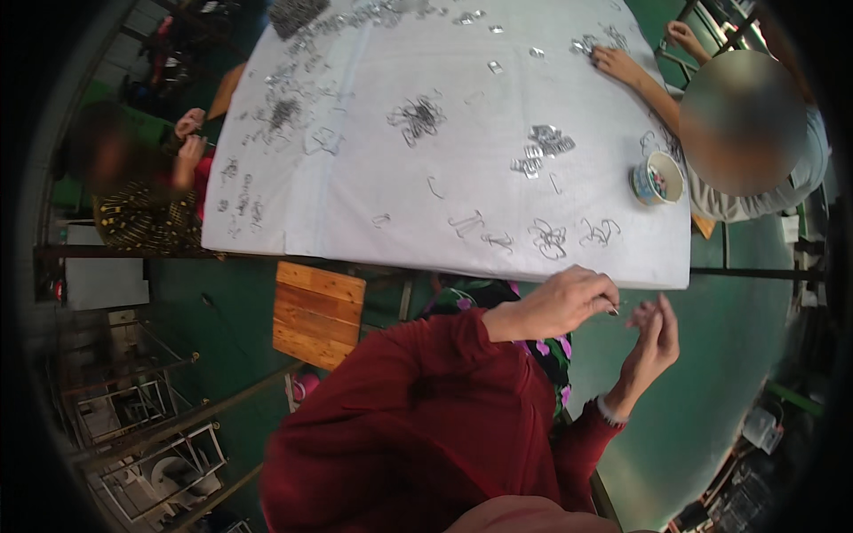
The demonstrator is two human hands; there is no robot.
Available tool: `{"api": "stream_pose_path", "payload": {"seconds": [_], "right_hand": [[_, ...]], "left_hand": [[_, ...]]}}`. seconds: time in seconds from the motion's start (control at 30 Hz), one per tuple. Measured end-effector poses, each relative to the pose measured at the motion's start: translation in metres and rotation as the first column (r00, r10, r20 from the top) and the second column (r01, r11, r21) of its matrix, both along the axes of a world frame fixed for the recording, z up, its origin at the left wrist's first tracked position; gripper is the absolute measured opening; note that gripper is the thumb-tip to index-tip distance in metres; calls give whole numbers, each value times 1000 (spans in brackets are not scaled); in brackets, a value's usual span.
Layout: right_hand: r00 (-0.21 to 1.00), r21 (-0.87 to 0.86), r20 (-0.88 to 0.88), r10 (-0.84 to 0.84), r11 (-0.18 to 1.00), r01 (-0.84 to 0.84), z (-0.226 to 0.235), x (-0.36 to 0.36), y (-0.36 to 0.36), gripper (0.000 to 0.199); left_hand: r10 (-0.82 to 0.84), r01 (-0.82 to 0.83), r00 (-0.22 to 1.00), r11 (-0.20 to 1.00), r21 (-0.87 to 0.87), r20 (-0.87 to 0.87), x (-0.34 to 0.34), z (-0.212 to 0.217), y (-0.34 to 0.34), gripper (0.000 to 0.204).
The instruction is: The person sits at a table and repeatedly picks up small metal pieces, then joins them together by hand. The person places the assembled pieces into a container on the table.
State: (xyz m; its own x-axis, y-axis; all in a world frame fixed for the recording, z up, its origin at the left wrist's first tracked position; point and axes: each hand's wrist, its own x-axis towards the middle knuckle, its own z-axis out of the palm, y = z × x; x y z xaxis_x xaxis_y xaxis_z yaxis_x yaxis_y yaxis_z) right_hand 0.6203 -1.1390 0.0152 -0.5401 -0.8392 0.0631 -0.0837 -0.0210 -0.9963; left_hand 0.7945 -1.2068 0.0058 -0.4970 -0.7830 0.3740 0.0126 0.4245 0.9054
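Just off the near right edge of the white-covered table [373, 200], my left hand [564, 302] pinches a small shiny metal piece [613, 311] between thumb and fingertips. Its exact kind is too small to tell. My right hand [650, 346] is raised close to its right, fingers stretched up and apart, somewhat blurred; I make out nothing in them. Nearest on the tabletop lie small piles of thin bent wire hooks [548, 240]. Beyond them is a cluster of flat silver metal buckles [549, 142]. A larger tangle of dark wire hooks [418, 117] sits mid-table.
A paper cup [657, 179] with small colourful bits stands near the right edge. One person [755, 133] at the right reaches onto the table; another [133, 186] sits at the left. More metal pieces [284, 111] spread at the far left. A wooden stool [318, 313] stands below the table.
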Motion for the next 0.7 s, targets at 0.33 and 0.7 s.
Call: {"api": "stream_pose_path", "payload": {"seconds": [0.33,0.7], "right_hand": [[754,185,-376,538,841,-508,-70,40,-235,26],[645,330,-574,504,864,-381,-97,41,-247,30]], "left_hand": [[-24,24,1000,999,47,-1,16,1,12,6],[27,-27,999,1000,13,36,29,1,11,7]]}}
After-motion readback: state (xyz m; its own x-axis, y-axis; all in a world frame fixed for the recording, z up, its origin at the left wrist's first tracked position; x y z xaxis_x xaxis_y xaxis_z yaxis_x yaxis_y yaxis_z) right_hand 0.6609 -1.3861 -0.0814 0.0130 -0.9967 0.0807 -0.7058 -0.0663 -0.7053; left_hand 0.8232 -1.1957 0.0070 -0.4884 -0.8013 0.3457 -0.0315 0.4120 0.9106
